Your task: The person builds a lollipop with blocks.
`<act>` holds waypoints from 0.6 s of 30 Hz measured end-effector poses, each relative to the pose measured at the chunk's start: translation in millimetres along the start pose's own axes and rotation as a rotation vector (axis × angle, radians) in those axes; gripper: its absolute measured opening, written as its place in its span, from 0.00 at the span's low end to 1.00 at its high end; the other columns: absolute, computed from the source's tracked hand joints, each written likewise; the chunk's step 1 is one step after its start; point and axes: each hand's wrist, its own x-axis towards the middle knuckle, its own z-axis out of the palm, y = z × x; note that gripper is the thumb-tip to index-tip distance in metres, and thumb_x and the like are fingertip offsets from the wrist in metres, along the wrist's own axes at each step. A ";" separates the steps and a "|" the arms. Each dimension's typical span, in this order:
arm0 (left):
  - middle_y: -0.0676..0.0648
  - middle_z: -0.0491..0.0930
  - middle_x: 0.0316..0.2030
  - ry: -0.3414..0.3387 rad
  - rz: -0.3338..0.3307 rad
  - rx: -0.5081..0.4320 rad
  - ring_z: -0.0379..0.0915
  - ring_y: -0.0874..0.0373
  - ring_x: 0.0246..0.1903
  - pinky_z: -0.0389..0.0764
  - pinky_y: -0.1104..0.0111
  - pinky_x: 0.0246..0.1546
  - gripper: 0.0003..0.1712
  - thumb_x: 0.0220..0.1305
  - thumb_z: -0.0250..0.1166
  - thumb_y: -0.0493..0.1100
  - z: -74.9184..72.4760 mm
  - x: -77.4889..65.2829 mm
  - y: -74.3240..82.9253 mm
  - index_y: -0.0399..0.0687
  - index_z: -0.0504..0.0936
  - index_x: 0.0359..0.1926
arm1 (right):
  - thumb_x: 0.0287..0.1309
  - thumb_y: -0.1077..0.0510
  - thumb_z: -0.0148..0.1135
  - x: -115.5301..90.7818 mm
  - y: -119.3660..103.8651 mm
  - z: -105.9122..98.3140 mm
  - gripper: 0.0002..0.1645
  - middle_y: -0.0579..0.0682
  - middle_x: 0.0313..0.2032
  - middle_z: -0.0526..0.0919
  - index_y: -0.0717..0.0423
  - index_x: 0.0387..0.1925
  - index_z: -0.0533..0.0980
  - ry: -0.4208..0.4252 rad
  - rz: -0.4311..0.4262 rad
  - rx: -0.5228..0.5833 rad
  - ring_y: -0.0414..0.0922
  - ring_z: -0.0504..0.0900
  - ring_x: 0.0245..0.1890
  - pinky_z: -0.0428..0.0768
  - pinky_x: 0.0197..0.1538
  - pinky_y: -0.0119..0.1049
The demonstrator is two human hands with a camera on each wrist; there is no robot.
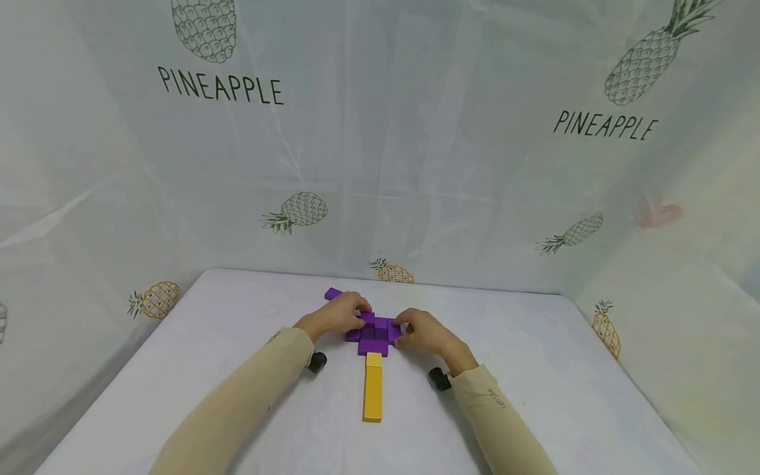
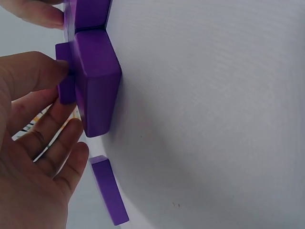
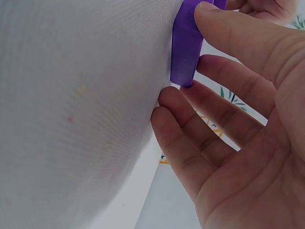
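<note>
Purple wooden blocks lie close together in a flower-like cluster on the table. My left hand is at the cluster's left side. In the left wrist view its thumb and fingers pinch a small purple block, which sits against the top of a thicker purple block. My right hand is at the right side. Its thumb and forefinger hold the ends of a purple block, while the other fingers reach down by the tabletop. Below the cluster stands a yellow column: a small light yellow block above a long yellow block.
A separate purple block lies behind the left hand. The white table meets a pineapple-printed curtain at its back edge. Black wrist cameras hang under both wrists.
</note>
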 end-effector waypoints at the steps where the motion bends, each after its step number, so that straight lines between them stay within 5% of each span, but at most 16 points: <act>1: 0.51 0.78 0.47 -0.006 -0.005 -0.005 0.72 0.56 0.49 0.73 0.61 0.56 0.18 0.59 0.65 0.37 0.1 -0.3 0.4 0.47 0.81 0.52 | 0.52 0.56 0.71 -0.1 -0.2 -0.1 0.24 0.50 0.48 0.79 0.57 0.51 0.79 0.000 0.000 0.001 0.46 0.74 0.40 0.75 0.43 0.39; 18: 0.48 0.79 0.48 -0.035 -0.018 -0.010 0.73 0.55 0.48 0.73 0.59 0.57 0.17 0.62 0.64 0.40 2.9 -5.7 2.2 0.45 0.80 0.53 | 0.51 0.56 0.72 0.4 1.0 0.5 0.24 0.49 0.46 0.80 0.57 0.51 0.79 -0.003 0.005 -0.014 0.45 0.73 0.39 0.75 0.43 0.39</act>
